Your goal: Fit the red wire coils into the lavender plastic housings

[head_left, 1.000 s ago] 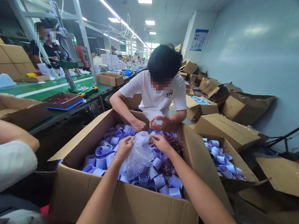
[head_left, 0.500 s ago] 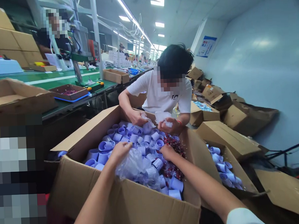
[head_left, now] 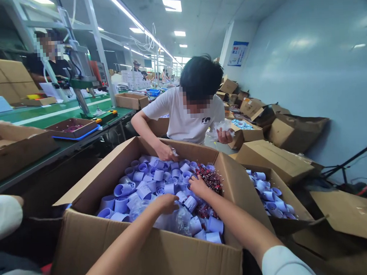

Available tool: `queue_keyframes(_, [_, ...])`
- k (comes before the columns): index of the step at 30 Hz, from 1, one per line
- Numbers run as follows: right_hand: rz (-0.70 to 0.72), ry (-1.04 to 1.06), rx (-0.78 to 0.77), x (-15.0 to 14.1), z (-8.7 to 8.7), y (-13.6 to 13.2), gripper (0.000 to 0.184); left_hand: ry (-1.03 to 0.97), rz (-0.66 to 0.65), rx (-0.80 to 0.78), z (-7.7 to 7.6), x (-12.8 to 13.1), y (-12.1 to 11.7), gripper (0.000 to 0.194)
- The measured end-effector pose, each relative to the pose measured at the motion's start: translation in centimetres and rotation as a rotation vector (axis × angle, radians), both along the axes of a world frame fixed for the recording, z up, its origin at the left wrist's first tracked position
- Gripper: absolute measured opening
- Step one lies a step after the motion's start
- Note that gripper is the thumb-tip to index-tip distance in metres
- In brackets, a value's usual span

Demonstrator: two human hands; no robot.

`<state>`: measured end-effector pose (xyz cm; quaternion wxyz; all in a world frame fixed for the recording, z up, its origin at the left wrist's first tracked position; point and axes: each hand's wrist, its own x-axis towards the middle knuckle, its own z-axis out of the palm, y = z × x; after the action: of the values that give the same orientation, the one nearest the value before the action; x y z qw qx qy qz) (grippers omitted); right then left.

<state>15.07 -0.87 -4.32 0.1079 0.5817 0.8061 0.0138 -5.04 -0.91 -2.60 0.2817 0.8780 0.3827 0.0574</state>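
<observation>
A large cardboard box (head_left: 139,247) in front of me holds many pale purple plastic cups (head_left: 125,189) and a heap of small dark red parts (head_left: 210,177). My left hand (head_left: 165,204) is over the near middle of the box, fingers closed on a crumpled clear plastic bag (head_left: 165,222) that lies on the cups. My right hand (head_left: 199,187) reaches in from the right, at the left edge of the red parts and beside a cup. Its fingers are slightly apart, and I see nothing held in them; their tips are partly hidden.
Across the box a person in a white shirt (head_left: 182,117) has one hand at the cups and clear plastic in the other. To the right stands another box of purple cups (head_left: 266,196). A green workbench (head_left: 27,116) with a press runs along the left.
My left hand has moved right and lower over the plastic bag. My right hand stays by the red parts. The other person's hands have parted, one lifting plastic away from the box.
</observation>
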Motion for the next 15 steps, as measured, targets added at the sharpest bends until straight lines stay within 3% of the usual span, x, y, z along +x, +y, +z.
queue_keyframes(3, [-0.065, 0.016, -0.025, 0.4, 0.8, 0.2, 0.027, 0.001, -0.03, 0.018, -0.1, 0.9, 0.2, 0.012])
queue_keyframes(7, [-0.131, 0.046, -0.041, 1.1, 1.4, 0.4, 0.025, -0.026, -0.059, 0.041, 0.7, 0.5, -0.2, 0.012])
queue_keyframes(15, [-0.14, 0.108, -0.057, 0.6, -0.6, 0.6, 0.025, -0.115, -0.017, 0.01, 2.4, -0.8, 0.2, 0.022])
